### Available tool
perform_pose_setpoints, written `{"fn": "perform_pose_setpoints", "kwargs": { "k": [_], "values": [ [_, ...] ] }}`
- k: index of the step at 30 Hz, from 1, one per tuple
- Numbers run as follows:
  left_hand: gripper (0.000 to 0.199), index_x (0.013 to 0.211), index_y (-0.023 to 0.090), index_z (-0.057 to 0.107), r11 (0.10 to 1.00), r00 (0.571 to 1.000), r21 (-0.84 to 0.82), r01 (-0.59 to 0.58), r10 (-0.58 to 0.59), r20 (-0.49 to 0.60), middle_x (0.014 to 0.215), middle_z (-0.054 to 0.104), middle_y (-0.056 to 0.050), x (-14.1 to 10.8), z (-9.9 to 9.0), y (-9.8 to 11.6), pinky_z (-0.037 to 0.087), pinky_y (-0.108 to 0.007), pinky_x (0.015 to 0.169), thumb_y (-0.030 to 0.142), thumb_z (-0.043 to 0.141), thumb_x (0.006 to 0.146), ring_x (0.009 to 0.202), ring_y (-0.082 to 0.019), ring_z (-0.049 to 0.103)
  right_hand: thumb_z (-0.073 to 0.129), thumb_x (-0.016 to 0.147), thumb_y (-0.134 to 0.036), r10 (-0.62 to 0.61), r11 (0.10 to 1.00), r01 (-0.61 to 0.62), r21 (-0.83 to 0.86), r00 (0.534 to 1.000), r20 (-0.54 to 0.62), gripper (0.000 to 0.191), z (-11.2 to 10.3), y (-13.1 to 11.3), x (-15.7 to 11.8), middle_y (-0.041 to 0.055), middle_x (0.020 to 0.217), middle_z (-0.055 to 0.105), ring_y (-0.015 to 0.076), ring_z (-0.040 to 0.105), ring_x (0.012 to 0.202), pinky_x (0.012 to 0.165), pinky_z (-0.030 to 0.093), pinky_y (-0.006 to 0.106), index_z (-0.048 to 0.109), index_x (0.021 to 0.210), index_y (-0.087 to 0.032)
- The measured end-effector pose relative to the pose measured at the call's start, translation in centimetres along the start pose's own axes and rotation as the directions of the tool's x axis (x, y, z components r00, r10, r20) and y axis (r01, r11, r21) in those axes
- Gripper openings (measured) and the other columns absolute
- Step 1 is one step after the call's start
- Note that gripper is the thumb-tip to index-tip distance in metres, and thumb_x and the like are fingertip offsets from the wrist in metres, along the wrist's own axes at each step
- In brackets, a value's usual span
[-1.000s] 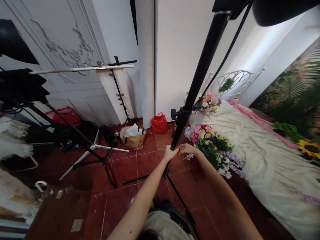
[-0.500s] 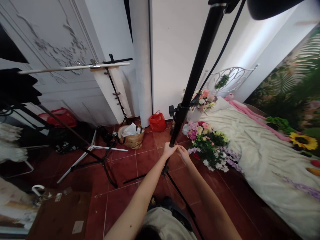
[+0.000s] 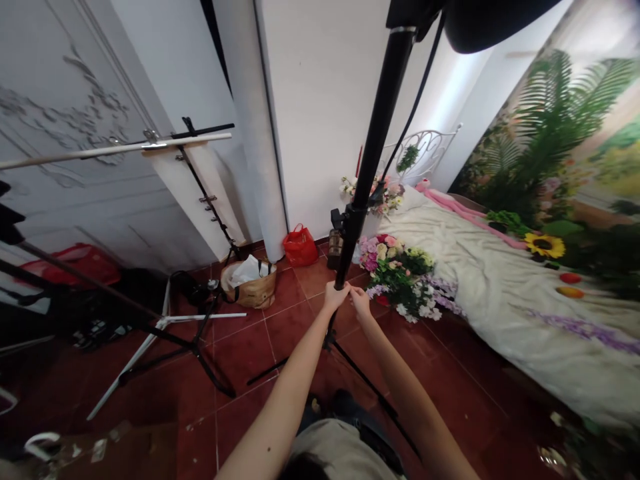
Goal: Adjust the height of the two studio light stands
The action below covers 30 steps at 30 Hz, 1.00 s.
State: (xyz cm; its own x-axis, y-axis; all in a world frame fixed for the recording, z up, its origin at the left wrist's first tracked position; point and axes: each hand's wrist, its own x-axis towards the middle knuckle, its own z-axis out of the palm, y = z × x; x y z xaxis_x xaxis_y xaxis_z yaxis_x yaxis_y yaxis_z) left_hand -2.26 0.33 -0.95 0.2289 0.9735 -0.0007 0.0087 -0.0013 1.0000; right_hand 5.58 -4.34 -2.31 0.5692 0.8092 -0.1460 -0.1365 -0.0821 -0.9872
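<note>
A black light stand (image 3: 373, 137) rises in front of me, leaning to the upper right in the view, with a dark lamp head cut off by the top edge. My left hand (image 3: 335, 297) is wrapped round the pole's lower part. Right beside it, my right hand (image 3: 361, 304) has its fingers pinched together close to the pole; what they hold, if anything, is too small to make out. A black clamp knob (image 3: 337, 219) sits on the pole above both hands, and a black cable (image 3: 417, 107) hangs along it. The stand's legs (image 3: 363, 380) spread over the floor below.
To the right, a bed (image 3: 480, 267) carries a cream cover, with artificial flowers (image 3: 400, 270) beside it. A red bag (image 3: 300, 247) and a woven basket (image 3: 257, 291) stand by the wall. Another tripod stand (image 3: 195, 343) is on the left, near a cardboard box (image 3: 145, 453).
My view has turned to the right, so the surroundings slide left and more of the leafy backdrop shows. Both hands stay at the pole in nearly the same pose.
</note>
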Motion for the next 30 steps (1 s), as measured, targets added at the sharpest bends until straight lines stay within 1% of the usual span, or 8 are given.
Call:
{"fn": "perform_pose_setpoints", "kwargs": {
  "k": [5, 10, 15, 19, 22, 25, 27, 30],
  "values": [
    [0.017, 0.055, 0.015, 0.054, 0.999, 0.999, 0.03, -0.011, 0.009, 0.042, 0.054, 0.052, 0.002, 0.4, -0.4, -0.1, 0.032, -0.019, 0.048, 0.027, 0.065, 0.061, 0.05, -0.008, 0.044, 0.066, 0.067, -0.049, 0.202, 0.965, -0.2, 0.172, 0.979, 0.003, 0.039, -1.8, 3.6, -5.8, 0.0083, 0.088, 0.07, 0.0177, 0.067, 0.069, 0.065, 0.055, 0.031, 0.061, 0.091, -0.019],
    [0.025, 0.072, 0.013, 0.063, 0.998, 0.995, 0.065, 0.024, -0.03, 0.092, 0.067, 0.061, -0.002, -0.1, -0.6, 0.5, 0.041, -0.022, 0.056, 0.036, 0.069, 0.068, 0.063, -0.013, 0.056, 0.068, 0.066, -0.049, 0.31, 0.914, -0.307, 0.265, 0.95, 0.031, 0.042, -5.1, 7.7, -14.0, 0.0099, 0.09, 0.071, 0.0205, 0.069, 0.074, 0.071, 0.055, 0.034, 0.063, 0.095, -0.018],
    [0.036, 0.116, 0.015, 0.053, 0.998, 0.997, 0.047, 0.051, -0.053, 0.057, 0.116, 0.056, -0.009, -1.8, -1.0, 0.8, 0.051, -0.04, 0.084, 0.035, 0.053, 0.087, 0.101, -0.02, 0.057, 0.07, 0.063, -0.048, 0.391, 0.881, -0.382, 0.277, 0.92, 0.024, 0.04, -7.0, 8.4, -19.0, 0.0073, 0.087, 0.072, 0.0208, 0.069, 0.073, 0.065, 0.054, 0.031, 0.063, 0.091, -0.02],
    [0.036, 0.108, 0.012, 0.058, 0.999, 0.998, 0.037, 0.01, -0.012, 0.061, 0.106, 0.06, -0.007, -2.4, -0.9, 1.1, 0.05, -0.037, 0.082, 0.039, 0.057, 0.084, 0.094, -0.02, 0.059, 0.07, 0.063, -0.049, 0.372, 0.887, -0.355, 0.296, 0.928, -0.002, 0.043, -9.4, 8.1, -20.9, 0.0073, 0.087, 0.072, 0.0216, 0.07, 0.076, 0.066, 0.054, 0.031, 0.063, 0.095, -0.02],
    [0.034, 0.086, 0.012, 0.063, 0.995, 0.996, 0.056, -0.077, 0.074, 0.047, 0.08, 0.063, -0.005, -2.3, -0.4, 1.2, 0.048, -0.028, 0.073, 0.043, 0.064, 0.075, 0.077, -0.016, 0.059, 0.072, 0.063, -0.049, 0.349, 0.892, -0.313, 0.326, 0.935, -0.056, 0.045, -13.2, 8.0, -22.6, 0.0076, 0.09, 0.072, 0.0226, 0.069, 0.081, 0.072, 0.054, 0.033, 0.063, 0.096, -0.021],
    [0.035, 0.085, 0.013, 0.061, 0.981, 0.988, 0.141, -0.133, 0.143, -0.064, 0.075, 0.062, -0.004, -2.4, 0.4, 0.9, 0.048, -0.028, 0.071, 0.046, 0.062, 0.074, 0.073, -0.016, 0.059, 0.071, 0.064, -0.05, 0.334, 0.878, -0.255, 0.406, 0.933, -0.136, 0.044, -18.5, 8.3, -25.5, 0.007, 0.093, 0.072, 0.0212, 0.069, 0.084, 0.079, 0.053, 0.033, 0.064, 0.097, -0.022],
    [0.033, 0.097, 0.013, 0.058, 0.952, 0.969, 0.256, -0.17, 0.209, -0.132, 0.087, 0.062, -0.007, -3.0, 1.2, 0.2, 0.047, -0.031, 0.08, 0.04, 0.056, 0.078, 0.085, -0.019, 0.059, 0.07, 0.065, -0.05, 0.348, 0.861, -0.22, 0.459, 0.912, -0.216, 0.043, -22.6, 8.8, -28.2, 0.0067, 0.093, 0.072, 0.0204, 0.069, 0.084, 0.08, 0.053, 0.032, 0.064, 0.097, -0.023],
    [0.053, 0.123, 0.009, 0.042, 0.829, 0.878, 0.519, -0.208, 0.392, -0.273, 0.122, 0.049, -0.018, -5.9, 3.5, -1.7, 0.036, -0.041, 0.1, 0.023, 0.058, 0.074, 0.119, -0.029, 0.043, 0.07, 0.065, -0.05, 0.394, 0.823, -0.167, 0.544, 0.857, -0.332, 0.042, -28.9, 10.0, -33.2, 0.0067, 0.093, 0.072, 0.0207, 0.069, 0.084, 0.08, 0.053, 0.033, 0.065, 0.096, -0.023]
  ]
}}
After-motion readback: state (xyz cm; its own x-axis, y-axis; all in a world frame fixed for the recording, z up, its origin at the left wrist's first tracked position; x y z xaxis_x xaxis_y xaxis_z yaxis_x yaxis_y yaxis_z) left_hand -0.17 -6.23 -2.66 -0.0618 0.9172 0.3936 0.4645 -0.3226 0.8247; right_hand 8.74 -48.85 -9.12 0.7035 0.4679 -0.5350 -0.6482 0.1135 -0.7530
